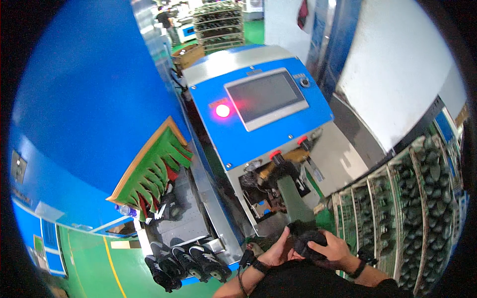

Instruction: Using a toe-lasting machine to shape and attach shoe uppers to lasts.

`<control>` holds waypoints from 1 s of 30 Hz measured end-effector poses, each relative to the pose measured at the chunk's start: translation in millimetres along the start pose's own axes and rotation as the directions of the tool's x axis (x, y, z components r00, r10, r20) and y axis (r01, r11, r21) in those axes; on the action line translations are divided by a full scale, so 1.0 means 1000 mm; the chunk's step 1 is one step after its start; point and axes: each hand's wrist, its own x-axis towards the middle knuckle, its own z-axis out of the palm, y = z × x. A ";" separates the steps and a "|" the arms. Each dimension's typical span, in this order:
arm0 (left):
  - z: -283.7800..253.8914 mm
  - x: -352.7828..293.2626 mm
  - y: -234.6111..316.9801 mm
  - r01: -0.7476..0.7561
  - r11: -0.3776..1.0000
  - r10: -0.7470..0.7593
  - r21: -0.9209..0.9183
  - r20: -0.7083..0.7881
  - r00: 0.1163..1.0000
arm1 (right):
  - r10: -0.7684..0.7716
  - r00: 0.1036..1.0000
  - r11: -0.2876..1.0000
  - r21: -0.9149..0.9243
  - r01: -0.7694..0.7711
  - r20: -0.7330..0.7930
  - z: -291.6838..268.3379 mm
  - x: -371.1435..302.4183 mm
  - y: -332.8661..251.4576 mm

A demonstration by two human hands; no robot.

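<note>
In front of my body, below the machine, both hands hold a dark shoe [310, 245]; it is too dark to make out its details. My left hand [278, 251] is at its left edge with the thumb raised. From the right, my right hand [334, 252] closes round it, fingers across its top. Just beyond the shoe, a grey-green machine arm [294, 199] slopes down toward my hands. A blue machine panel [213, 131] with a dark screen [267, 98] and a glowing red light [222, 111] stands above.
Several black shoes [185, 263] with white marks sit at the end of a conveyor [191, 226] on the left. Another shoe [171, 207] lies by green hanging strips [154, 181]. A rack full of dark shoes [392, 203] stands close on the right. Behind, a person [166, 22] is near another rack [218, 27].
</note>
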 end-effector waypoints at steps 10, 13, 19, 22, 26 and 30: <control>0.013 -0.019 -0.028 0.053 0.781 0.282 0.623 -0.426 0.860 | 0.202 0.968 0.355 0.933 0.067 -0.146 0.070 0.120 0.004; 0.026 -0.035 -0.025 0.087 0.843 0.295 0.530 -0.592 0.749 | 0.322 0.924 0.177 0.972 0.156 -0.207 0.077 0.101 0.020; 0.059 -0.014 -0.045 0.069 0.576 0.390 0.815 -0.348 0.853 | 0.337 0.868 0.794 0.606 -0.053 -0.365 0.063 -0.086 0.160; 0.083 0.022 -0.062 0.191 0.509 0.364 0.840 -0.411 0.836 | 0.841 0.362 0.538 0.699 -0.472 -0.403 0.116 -0.174 0.224; 0.109 0.074 -0.091 0.266 0.420 0.357 0.868 -0.427 0.831 | 0.830 -0.299 0.204 0.756 -0.622 -0.470 0.157 -0.266 0.353; 0.130 0.127 -0.103 0.347 0.377 0.325 0.859 -0.473 0.819 | 0.666 -0.536 -0.076 0.667 -0.741 -0.519 0.146 -0.288 0.496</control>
